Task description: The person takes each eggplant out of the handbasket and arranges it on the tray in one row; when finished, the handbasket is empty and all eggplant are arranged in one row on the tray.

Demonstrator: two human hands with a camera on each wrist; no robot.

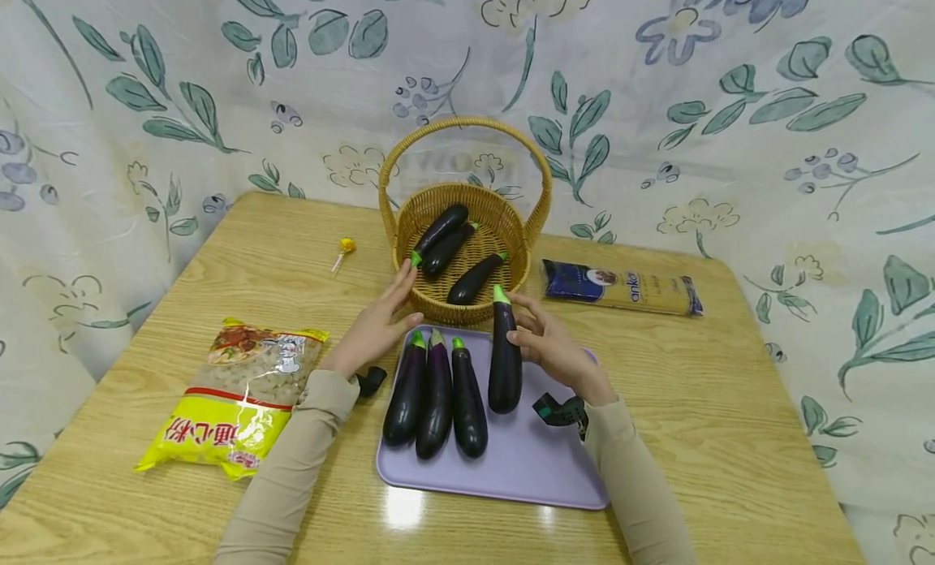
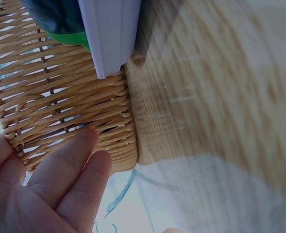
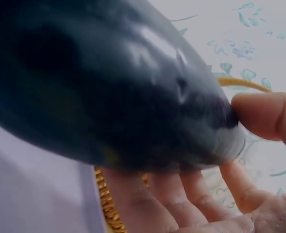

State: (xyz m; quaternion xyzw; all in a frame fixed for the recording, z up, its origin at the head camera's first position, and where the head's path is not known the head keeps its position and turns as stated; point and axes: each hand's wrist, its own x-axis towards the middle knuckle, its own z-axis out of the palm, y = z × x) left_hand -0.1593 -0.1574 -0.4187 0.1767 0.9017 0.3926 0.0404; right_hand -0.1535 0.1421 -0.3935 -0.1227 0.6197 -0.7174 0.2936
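My right hand [image 1: 546,344] holds an eggplant [image 1: 505,362] between thumb and fingers, green stem end up, over the lilac tray [image 1: 540,467]. In the right wrist view this eggplant [image 3: 123,92] fills much of the frame, the thumb on one side and the fingers under it. On the tray's left half lie three more eggplants [image 1: 436,398] side by side. My left hand [image 1: 380,325] touches the near left side of the wicker basket [image 1: 456,312], its fingers lying fairly straight along the woven wall [image 2: 60,97]. Three eggplants [image 1: 475,279] lie inside the basket.
A tall arched handle [image 1: 467,122] rises over the basket. Left of my left forearm lies a yellow bag of pasta [image 1: 230,394]; a lollipop [image 1: 346,245] sits farther back. A long blue and gold packet [image 1: 621,287] lies right of the basket. Patterned cloth [image 1: 467,53] hangs behind the table.
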